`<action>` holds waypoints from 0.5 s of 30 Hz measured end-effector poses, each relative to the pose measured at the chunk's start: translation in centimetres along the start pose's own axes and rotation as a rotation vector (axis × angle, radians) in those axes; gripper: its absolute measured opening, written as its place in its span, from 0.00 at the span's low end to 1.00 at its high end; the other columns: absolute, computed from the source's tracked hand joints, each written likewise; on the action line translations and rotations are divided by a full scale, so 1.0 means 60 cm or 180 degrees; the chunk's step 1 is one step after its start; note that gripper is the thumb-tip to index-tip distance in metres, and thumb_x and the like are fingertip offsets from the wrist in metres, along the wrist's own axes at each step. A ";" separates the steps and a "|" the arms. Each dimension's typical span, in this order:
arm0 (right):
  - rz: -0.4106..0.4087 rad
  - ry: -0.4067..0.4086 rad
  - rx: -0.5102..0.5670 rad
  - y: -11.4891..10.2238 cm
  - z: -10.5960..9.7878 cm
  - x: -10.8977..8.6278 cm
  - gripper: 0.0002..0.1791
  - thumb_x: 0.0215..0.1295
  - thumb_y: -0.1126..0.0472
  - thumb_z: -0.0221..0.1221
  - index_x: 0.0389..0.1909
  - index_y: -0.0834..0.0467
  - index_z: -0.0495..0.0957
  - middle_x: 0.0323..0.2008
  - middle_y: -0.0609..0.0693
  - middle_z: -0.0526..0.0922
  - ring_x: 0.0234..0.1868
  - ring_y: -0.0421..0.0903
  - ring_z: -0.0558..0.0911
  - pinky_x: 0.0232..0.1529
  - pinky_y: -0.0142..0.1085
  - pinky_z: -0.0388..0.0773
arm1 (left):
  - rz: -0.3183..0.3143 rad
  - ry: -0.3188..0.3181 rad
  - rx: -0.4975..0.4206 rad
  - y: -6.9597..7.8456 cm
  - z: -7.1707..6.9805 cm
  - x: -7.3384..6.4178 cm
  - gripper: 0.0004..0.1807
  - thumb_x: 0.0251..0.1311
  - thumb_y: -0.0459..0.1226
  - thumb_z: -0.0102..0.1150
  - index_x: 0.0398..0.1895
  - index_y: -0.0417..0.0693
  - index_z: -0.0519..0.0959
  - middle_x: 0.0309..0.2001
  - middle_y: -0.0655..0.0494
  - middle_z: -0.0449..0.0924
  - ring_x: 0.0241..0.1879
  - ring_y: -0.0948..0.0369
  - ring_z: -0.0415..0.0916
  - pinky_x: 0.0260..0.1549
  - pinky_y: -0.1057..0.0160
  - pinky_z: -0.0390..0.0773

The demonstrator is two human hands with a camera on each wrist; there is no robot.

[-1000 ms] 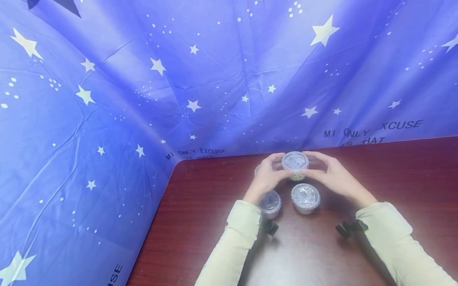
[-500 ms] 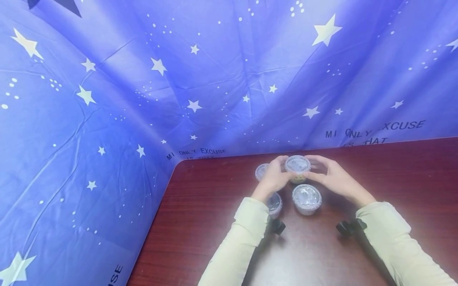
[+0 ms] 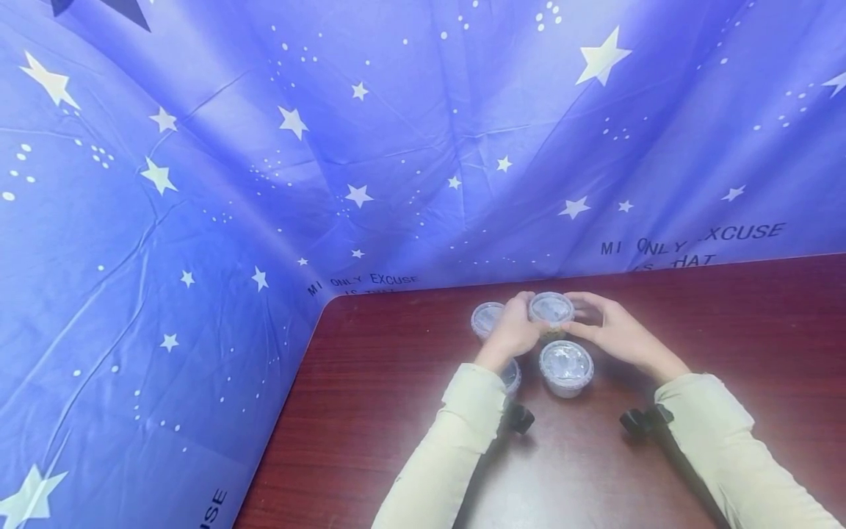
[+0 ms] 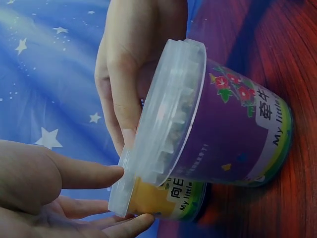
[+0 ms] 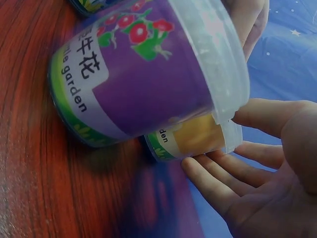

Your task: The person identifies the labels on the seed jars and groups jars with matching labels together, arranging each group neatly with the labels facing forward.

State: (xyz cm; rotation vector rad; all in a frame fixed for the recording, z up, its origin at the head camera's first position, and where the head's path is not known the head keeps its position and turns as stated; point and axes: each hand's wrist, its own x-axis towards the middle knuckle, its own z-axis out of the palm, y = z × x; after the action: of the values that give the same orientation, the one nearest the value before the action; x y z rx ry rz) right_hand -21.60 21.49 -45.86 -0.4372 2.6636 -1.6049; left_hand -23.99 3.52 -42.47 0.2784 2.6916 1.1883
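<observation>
Between my two hands at the far side of the group is a yellow lidded plastic tub, printed "My little garden". My left hand grips its left side, thumb near the lid's edge and fingers around the back. On the opposite side, my right hand holds it with thumb and fingers; the right wrist view shows those fingers against its wall. Nearer me stands a purple lidded tub with red flowers on its label, partly hiding the yellow one in both wrist views.
Two more lidded tubs stand left of these: a back one beside my left hand, and a front one largely hidden behind my left wrist. The dark red wooden table ends at a blue star-patterned cloth.
Both hands have brought the yellow tub slightly toward me, down closer behind the purple tub. The left forearm has shifted right, uncovering the back-left tub and covering more of the front-left one.
</observation>
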 end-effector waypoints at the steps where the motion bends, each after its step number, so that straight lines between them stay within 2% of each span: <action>1: -0.0003 -0.0001 -0.0005 0.001 0.001 0.001 0.32 0.68 0.60 0.62 0.67 0.69 0.64 0.61 0.70 0.74 0.60 0.67 0.76 0.60 0.58 0.73 | -0.0001 0.0008 0.0054 0.000 0.001 0.001 0.33 0.60 0.34 0.65 0.69 0.40 0.67 0.66 0.46 0.73 0.66 0.54 0.70 0.68 0.60 0.68; 5: -0.0027 -0.0006 -0.0014 0.001 0.003 0.004 0.30 0.68 0.61 0.61 0.66 0.69 0.66 0.60 0.69 0.75 0.59 0.66 0.77 0.60 0.56 0.74 | -0.0055 0.0032 0.0150 -0.002 0.003 0.003 0.33 0.61 0.35 0.65 0.70 0.41 0.67 0.66 0.46 0.73 0.67 0.54 0.70 0.68 0.61 0.67; 8: -0.0054 0.0004 -0.0036 0.000 0.003 0.004 0.29 0.68 0.61 0.62 0.65 0.69 0.67 0.60 0.69 0.76 0.60 0.67 0.77 0.61 0.59 0.72 | -0.0087 0.0052 0.0180 -0.001 0.004 0.003 0.34 0.61 0.37 0.66 0.70 0.42 0.66 0.67 0.47 0.72 0.67 0.54 0.69 0.68 0.60 0.67; 13: 0.0013 0.0088 -0.0270 -0.004 -0.003 -0.001 0.33 0.68 0.56 0.62 0.67 0.70 0.65 0.63 0.71 0.72 0.61 0.70 0.74 0.62 0.64 0.68 | -0.0072 0.0078 0.0063 0.005 0.003 -0.003 0.36 0.62 0.40 0.65 0.72 0.43 0.64 0.69 0.47 0.69 0.68 0.54 0.67 0.69 0.58 0.67; 15: 0.0050 0.0126 -0.0361 -0.007 -0.008 -0.002 0.34 0.69 0.55 0.61 0.68 0.71 0.63 0.65 0.73 0.69 0.61 0.71 0.73 0.61 0.65 0.69 | -0.0026 0.0109 -0.0023 0.009 0.000 -0.006 0.36 0.63 0.40 0.64 0.72 0.43 0.64 0.70 0.47 0.68 0.69 0.54 0.67 0.69 0.58 0.67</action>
State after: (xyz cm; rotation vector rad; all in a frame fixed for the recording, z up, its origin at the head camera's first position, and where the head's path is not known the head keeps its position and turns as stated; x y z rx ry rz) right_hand -21.45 21.74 -45.29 -0.3890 2.7898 -1.4794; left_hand -23.59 3.80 -42.04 0.2479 2.7142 1.2112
